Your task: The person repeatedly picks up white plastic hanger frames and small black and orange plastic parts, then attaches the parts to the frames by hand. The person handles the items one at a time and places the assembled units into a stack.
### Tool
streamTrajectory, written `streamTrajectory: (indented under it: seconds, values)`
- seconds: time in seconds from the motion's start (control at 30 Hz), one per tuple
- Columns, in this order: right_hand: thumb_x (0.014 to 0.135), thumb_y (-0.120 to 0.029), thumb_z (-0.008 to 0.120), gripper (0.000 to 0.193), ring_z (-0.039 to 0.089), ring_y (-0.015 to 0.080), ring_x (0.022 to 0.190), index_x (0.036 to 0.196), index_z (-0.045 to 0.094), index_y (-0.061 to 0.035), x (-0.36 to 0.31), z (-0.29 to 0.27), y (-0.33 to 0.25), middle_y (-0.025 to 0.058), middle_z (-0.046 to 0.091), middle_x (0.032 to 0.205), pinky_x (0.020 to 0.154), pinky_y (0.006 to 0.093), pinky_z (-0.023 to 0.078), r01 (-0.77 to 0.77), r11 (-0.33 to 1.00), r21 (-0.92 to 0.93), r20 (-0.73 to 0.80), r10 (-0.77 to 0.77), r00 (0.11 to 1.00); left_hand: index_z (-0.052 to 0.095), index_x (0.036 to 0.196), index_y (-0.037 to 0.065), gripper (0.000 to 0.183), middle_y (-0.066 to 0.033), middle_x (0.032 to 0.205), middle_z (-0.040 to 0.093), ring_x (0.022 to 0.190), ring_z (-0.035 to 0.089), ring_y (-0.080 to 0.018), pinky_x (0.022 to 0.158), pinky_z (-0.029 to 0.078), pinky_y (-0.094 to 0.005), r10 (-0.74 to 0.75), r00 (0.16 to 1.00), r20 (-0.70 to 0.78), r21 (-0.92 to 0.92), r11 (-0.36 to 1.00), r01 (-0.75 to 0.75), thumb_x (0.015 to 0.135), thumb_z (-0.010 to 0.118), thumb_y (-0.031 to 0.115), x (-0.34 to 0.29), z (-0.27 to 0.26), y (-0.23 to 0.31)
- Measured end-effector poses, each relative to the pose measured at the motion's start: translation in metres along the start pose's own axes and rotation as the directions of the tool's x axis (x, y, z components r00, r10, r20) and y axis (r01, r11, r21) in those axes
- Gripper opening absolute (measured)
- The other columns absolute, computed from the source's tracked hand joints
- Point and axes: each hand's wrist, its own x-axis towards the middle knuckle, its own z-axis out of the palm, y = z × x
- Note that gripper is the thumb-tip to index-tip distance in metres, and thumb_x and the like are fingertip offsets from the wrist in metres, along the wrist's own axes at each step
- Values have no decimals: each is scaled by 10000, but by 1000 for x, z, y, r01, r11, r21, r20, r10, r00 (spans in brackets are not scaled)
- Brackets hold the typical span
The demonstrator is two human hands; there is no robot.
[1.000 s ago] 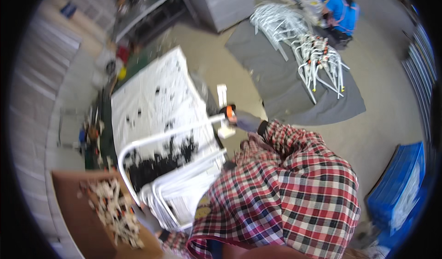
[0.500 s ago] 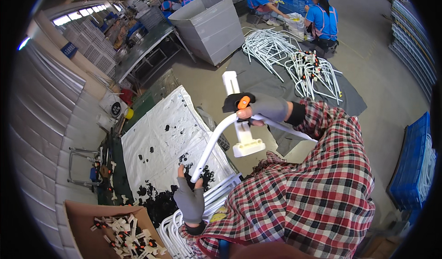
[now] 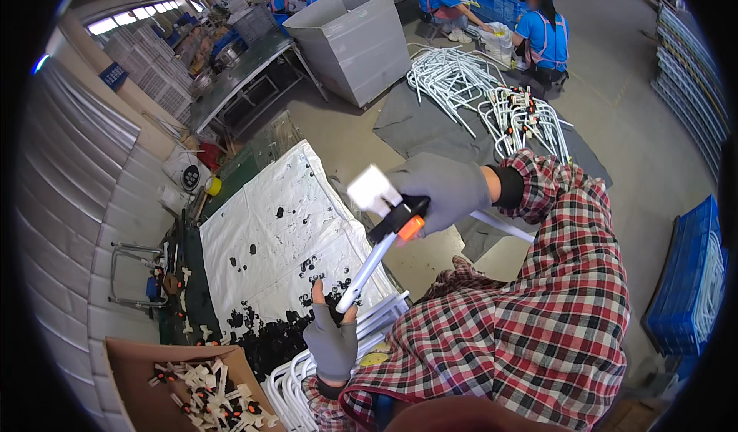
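Note:
My right hand (image 3: 446, 194), in a grey fingerless glove, is closed around a white plastic bracket (image 3: 374, 191) with a black clamp (image 3: 401, 218) and an orange lever (image 3: 411, 227). The clamp sits on a bent white tube (image 3: 372, 269), whose other arm comes out below my right wrist. At the tube's lower end is my left hand (image 3: 332, 343), gloved alike, with forefinger and thumb spread apart. The tube's tip lies between them, against the thumb. My left hand's other fingers are hidden.
A white sheet (image 3: 261, 232) with scattered small black pieces lies to the left. A cardboard box (image 3: 131, 370) holds several brackets. White tubes (image 3: 288, 390) lie beside my left arm. Further off are tube piles (image 3: 453, 78), a grey bin (image 3: 350, 48) and seated people (image 3: 544, 40).
My right hand has turned and come lower with the bracket, which now tips toward the left. The tube's lower end and my left hand have shifted slightly right.

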Motion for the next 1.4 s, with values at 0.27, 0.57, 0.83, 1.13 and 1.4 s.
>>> streamTrajectory:
  seconds: [0.27, 0.57, 0.83, 1.13, 1.4]
  values:
    - [803, -452, 785, 614, 651, 147, 845, 1190, 610, -8, 31, 17, 9, 101, 688, 939, 695, 260, 508, -155, 791, 592, 549, -255, 796, 252, 1492, -27, 923, -209, 1160, 642, 906, 708, -292, 742, 566, -352, 73, 979, 189, -389, 921, 6, 779, 815, 138, 32, 8, 18]
    - [842, -156, 744, 446, 528, 150, 868, 1218, 522, -64, 4, -106, -22, 47, 546, 985, 826, 295, 471, 363, 914, 183, -843, -44, 537, 525, 1335, 23, 547, -78, 1241, 600, 1094, 574, -140, 945, 447, -271, 142, 899, 415, -611, 775, 160, 817, 672, -73, 35, -13, -6]
    - [836, -84, 681, 394, 402, 48, 613, 1186, 504, -123, -28, -156, -27, -49, 421, 725, 613, 209, 357, 719, 618, 319, -749, -300, 590, 568, 1247, -3, 506, -71, 1147, 615, 949, 590, -133, 862, 471, -274, -266, 873, 409, -516, 721, 462, 762, 708, -38, 29, -16, -47]
    - [908, -154, 623, 391, 528, 78, 703, 1268, 502, -59, -5, -67, 116, 17, 573, 949, 613, 228, 432, -87, 814, 574, -511, 439, 739, 587, 1165, -41, 468, -43, 955, 599, 800, 557, -104, 753, 477, -244, -438, 879, 190, -535, 705, 466, 722, 736, -60, 2, -4, -102]
    - [810, -324, 697, 411, 644, 292, 1061, 1158, 674, -106, -49, 241, 318, 133, 669, 1188, 914, 399, 506, -404, 895, -189, 729, 403, 553, 586, 1274, -15, 466, -46, 1009, 645, 670, 518, -61, 538, 407, -201, -830, 546, -115, -666, 472, 578, 828, 714, 14, -105, -61, -144]
